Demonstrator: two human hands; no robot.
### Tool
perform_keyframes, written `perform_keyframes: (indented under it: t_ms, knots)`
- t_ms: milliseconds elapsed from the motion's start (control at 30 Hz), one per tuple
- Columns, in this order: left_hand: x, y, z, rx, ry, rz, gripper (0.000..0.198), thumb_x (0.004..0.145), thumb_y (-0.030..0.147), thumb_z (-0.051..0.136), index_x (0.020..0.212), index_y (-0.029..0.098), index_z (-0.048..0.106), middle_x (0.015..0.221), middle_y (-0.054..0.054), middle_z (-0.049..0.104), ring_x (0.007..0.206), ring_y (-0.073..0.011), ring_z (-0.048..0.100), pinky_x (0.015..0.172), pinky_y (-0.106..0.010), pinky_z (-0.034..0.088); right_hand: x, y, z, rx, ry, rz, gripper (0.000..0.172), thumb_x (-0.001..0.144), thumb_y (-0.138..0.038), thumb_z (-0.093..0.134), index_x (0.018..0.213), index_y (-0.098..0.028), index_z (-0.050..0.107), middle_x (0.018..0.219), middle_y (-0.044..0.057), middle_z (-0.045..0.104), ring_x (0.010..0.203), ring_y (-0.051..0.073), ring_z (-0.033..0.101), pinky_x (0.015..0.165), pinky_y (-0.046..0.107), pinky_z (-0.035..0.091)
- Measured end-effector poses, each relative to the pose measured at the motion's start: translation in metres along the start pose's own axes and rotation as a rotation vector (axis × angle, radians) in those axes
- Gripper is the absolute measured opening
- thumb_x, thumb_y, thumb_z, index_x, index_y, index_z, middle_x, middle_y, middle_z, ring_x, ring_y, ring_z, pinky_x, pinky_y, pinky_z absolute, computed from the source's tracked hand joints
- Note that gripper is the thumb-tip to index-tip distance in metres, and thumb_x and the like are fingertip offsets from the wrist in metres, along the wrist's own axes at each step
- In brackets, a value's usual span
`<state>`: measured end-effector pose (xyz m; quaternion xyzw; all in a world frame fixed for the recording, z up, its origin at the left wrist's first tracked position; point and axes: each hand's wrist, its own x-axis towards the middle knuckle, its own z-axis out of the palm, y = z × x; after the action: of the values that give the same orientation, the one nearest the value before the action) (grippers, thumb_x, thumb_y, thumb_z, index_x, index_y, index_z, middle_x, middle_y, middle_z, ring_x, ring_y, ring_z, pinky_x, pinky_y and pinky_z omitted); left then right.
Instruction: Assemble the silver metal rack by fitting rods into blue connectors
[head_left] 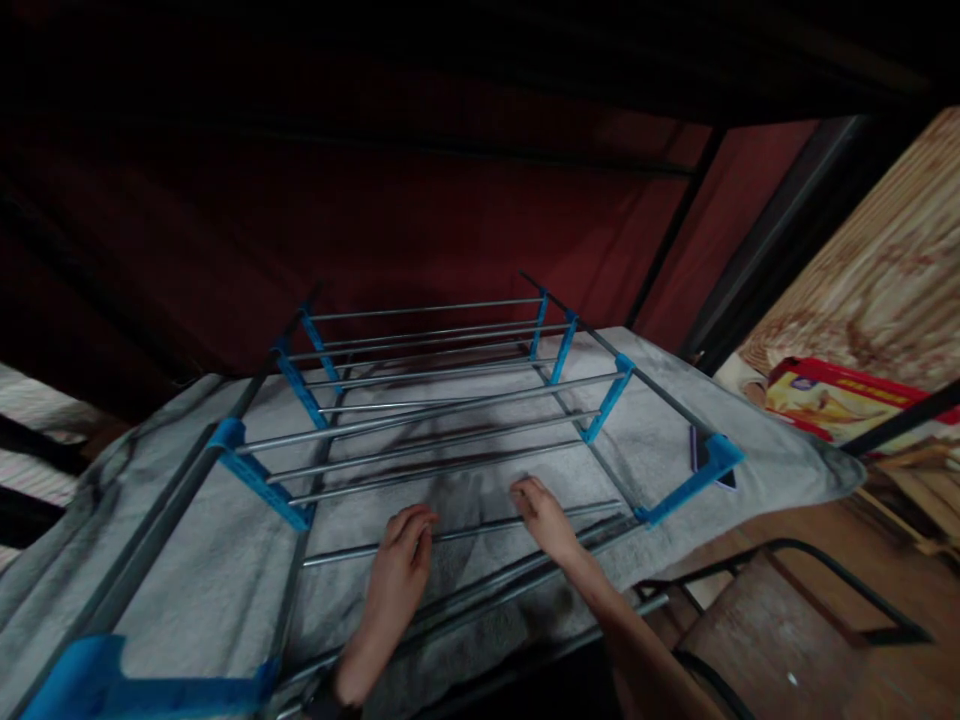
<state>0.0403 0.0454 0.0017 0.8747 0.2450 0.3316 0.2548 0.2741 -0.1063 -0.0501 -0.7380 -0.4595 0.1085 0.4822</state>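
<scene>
A rack of grey metal tubes with blue plastic brackets [259,475] lies on a grey cloth [187,590]. My left hand [403,555] is over the near part of the rack, fingers curled together, with a loose-looking metal rod [337,555] passing behind it. To its right, my right hand [546,515] has its fingers bent in a pinch just above the same rod. Whatever either hand holds, if anything, is hidden or too small to name. More metal tubes [487,590] lie along the near edge. Blue brackets at the near right [690,485] and near left [150,690] show open ends.
Under the right bracket lies a dark phone [701,450]. A chair [772,630] stands at the lower right, with a red and yellow box [840,395] beyond it. Dark metal posts [679,225] and a red wall covering [450,230] rise behind the cloth.
</scene>
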Motion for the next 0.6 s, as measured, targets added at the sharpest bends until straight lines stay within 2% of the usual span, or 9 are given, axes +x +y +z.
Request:
perform_keyframes:
  t_ms: [133,200,267,333,467,533,600]
  knots:
    - [0.047,0.020,0.033,0.136,-0.163,0.151,0.030,0.099,0.018,0.040,0.115,0.020,0.065,0.120,-0.009,0.067,0.114,-0.0239,0.061,0.101,-0.044,0.053,0.023,0.040,-0.033,0.020,0.541,0.285,0.026,0.088,-0.031,0.046,0.106,-0.019,0.060,0.102,0.011,0.063,0.096,0.025,0.060,0.091,0.042,0.050]
    - [0.070,0.034,0.057,0.220,-0.264,0.211,0.033,0.099,0.014,0.040,0.122,0.019,0.063,0.126,-0.010,0.065,0.117,-0.0248,0.059,0.103,-0.046,0.051,0.033,0.057,-0.055,-0.018,0.702,0.355,0.036,0.083,-0.032,0.047,0.113,-0.016,0.058,0.112,0.015,0.061,0.106,0.029,0.058,0.098,0.046,0.047]
    - [0.089,0.047,0.081,0.301,-0.338,0.259,0.037,0.097,0.009,0.041,0.127,0.017,0.060,0.131,-0.012,0.063,0.120,-0.0260,0.058,0.106,-0.046,0.048,0.040,0.070,-0.074,-0.056,0.779,0.390,0.045,0.078,-0.031,0.048,0.119,-0.014,0.057,0.121,0.018,0.060,0.117,0.031,0.054,0.106,0.048,0.042]
    - [0.103,0.057,0.102,0.363,-0.386,0.290,0.041,0.094,0.004,0.041,0.130,0.014,0.058,0.134,-0.014,0.061,0.122,-0.0271,0.056,0.108,-0.047,0.045,0.045,0.079,-0.088,-0.057,0.779,0.399,0.051,0.075,-0.031,0.048,0.123,-0.014,0.057,0.127,0.018,0.060,0.120,0.030,0.054,0.109,0.047,0.040]
    - [0.119,0.067,0.132,0.410,-0.492,0.328,0.042,0.089,-0.001,0.041,0.126,0.012,0.058,0.130,-0.014,0.062,0.120,-0.0277,0.057,0.107,-0.045,0.045,0.053,0.089,-0.102,0.015,0.674,0.371,0.059,0.075,-0.037,0.051,0.131,-0.018,0.054,0.133,0.014,0.061,0.119,0.028,0.056,0.106,0.043,0.044]
    - [0.125,0.068,0.144,0.397,-0.548,0.364,0.041,0.089,-0.001,0.043,0.124,0.012,0.058,0.125,-0.013,0.064,0.117,-0.0272,0.059,0.103,-0.043,0.049,0.059,0.096,-0.106,0.041,0.605,0.347,0.059,0.075,-0.040,0.053,0.129,-0.018,0.055,0.126,0.014,0.064,0.115,0.028,0.059,0.102,0.042,0.045]
    - [0.130,0.068,0.154,0.393,-0.597,0.372,0.040,0.088,-0.001,0.044,0.124,0.011,0.057,0.121,-0.013,0.065,0.113,-0.0267,0.061,0.097,-0.041,0.052,0.064,0.105,-0.109,0.008,0.567,0.361,0.053,0.075,-0.043,0.054,0.121,-0.017,0.059,0.111,0.012,0.068,0.103,0.028,0.063,0.094,0.042,0.048]
